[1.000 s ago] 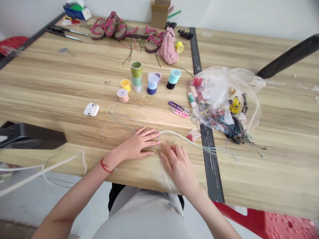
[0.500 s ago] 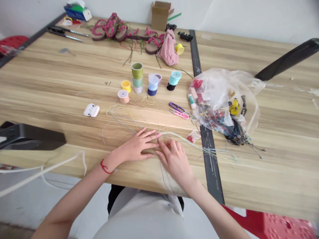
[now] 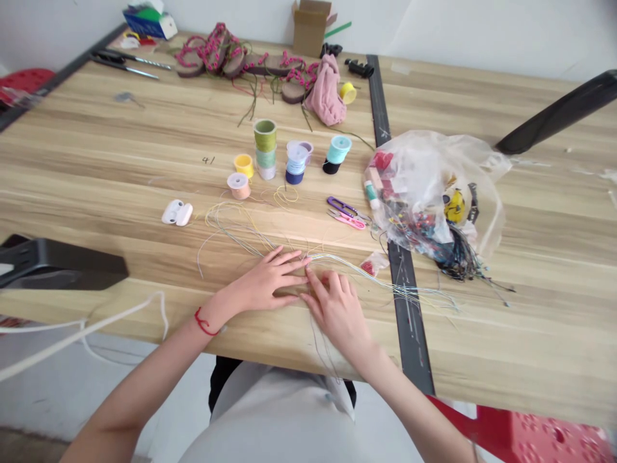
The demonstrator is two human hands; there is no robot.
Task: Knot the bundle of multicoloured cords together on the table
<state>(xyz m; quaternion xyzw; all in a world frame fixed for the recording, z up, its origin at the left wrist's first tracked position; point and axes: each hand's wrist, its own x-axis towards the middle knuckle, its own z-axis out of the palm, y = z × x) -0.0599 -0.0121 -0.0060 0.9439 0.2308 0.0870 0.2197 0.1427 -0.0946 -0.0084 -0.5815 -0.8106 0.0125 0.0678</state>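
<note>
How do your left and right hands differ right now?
The left hand lies flat with its fingers stretched out, while the right hand is more curled, its fingertips bent down onto the thin threads. The left wrist wears a red string; no string shows at the right wrist. Both hands rest on the wooden table over the same threads.

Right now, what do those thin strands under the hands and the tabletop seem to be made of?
The thin strands look like fine nylon or waxed cord: faintly glossy, holding springy curves; the fibre cannot be told. The tabletop looks like wood-grain laminate or veneer, streaky grain, satin sheen.
</note>
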